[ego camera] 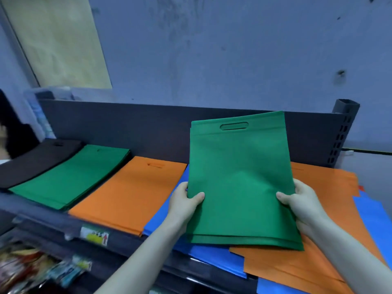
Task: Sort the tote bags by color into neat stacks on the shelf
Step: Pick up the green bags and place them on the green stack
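The left hand (185, 201) and right hand (301, 200) pinch a few green bags (239, 179) by the side edges, thumbs on front, fingers hidden behind. The bags tilt up over loose orange bags (318, 262) and blue bags (212, 255) on the shelf (131, 242). Further left lie an orange stack (131, 192), a green stack (70, 177) and a black stack (36, 160), partly cut off.

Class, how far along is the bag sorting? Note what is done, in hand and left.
Done: a black stack, green stack and orange stack lie side by side on the shelf. In hand: left hand and right hand grip a few green bags. Left: the loose orange and blue bags beneath them.
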`<state>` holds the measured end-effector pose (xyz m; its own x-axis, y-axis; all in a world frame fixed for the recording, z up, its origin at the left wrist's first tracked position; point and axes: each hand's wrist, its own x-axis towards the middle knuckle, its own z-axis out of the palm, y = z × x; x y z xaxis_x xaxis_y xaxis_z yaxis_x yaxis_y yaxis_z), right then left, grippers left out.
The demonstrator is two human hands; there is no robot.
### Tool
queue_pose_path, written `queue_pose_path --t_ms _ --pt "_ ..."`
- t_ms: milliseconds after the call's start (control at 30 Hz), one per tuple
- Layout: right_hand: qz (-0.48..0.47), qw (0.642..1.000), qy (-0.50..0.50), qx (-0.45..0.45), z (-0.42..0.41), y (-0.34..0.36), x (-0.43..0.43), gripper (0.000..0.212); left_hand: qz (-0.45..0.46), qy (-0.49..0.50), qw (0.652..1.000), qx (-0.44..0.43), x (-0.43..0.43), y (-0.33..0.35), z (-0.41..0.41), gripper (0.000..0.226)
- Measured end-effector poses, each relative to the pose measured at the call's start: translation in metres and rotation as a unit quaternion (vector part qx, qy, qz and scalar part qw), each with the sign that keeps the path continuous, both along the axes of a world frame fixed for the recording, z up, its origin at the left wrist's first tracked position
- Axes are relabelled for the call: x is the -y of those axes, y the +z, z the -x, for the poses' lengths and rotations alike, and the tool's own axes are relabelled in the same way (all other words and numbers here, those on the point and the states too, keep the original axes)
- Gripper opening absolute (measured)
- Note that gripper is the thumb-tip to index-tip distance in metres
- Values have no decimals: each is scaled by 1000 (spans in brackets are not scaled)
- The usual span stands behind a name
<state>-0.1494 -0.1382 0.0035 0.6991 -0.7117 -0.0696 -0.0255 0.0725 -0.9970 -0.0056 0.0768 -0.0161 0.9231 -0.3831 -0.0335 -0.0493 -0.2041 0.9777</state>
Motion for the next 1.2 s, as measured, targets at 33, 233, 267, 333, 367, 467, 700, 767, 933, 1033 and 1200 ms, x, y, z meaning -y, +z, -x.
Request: queue_pose_path --t_ms 33,233,267,333,367,467,700,767,933,1033,1200 --pt "-1 1000 4 3 -5 2 -6 37 -3 0 1000 -4 -8 -1 -2 14" --pt "4 1000 29 -12 -37 5 -46 34 1 24 1000 -14 -55 2 -22 14" --pt "4 999 32 -12 -43 5 -54 34 4 26 1000 -14 -63 4 -28 14" --pt "2 999 36 -9 -55 7 -70 32 3 27 1000 -10 -80 7 -40 14" --pt "0 999 38 -8 -62 8 -80 32 1 29 1000 -7 -90 8 -47 15" --pt "-9 999 48 -1 -87 10 -115 33 -7 41 999 3 -128 11 -70 14" --pt "-11 997 74 4 -152 13 -213 33 -12 67 997 27 -230 16 -127 15" --pt "-13 997 79 6 -168 12 -240 32 -14 71 997 34 -257 16 -143 16" --pt "-22 996 86 3 -204 4 -296 33 -29 85 996 21 -315 4 -184 22" --pt "-24 996 88 -4 -221 -1 -323 33 -28 106 994 2 -340 -20 -216 51" --pt "11 995 99 -12 -251 -1 -342 32 -34 142 989 30 -358 -5 -234 28"
